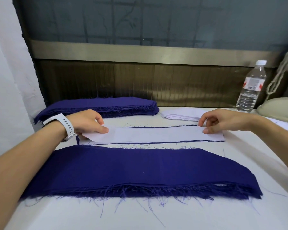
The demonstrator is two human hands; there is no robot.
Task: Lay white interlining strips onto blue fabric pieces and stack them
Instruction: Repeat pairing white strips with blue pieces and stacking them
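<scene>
A white interlining strip [153,134] lies along the middle of the table over a blue fabric piece [156,143], of which only thin edges show. My left hand [88,122] pinches the strip's left end, which is lifted slightly. At the strip's right end my right hand [223,121] pinches it between thumb and fingers. In front lies a stack of blue fabric pieces [140,170] with frayed edges. A second blue stack [106,106] sits at the back left. A pile of white interlining strips [183,114] lies at the back, right of centre.
A clear water bottle [251,87] stands at the back right of the white table [140,216]. Beside the bottle lies a pale rounded object [279,105], with a rope [283,70] hanging above it. A dark wall panel runs behind the table.
</scene>
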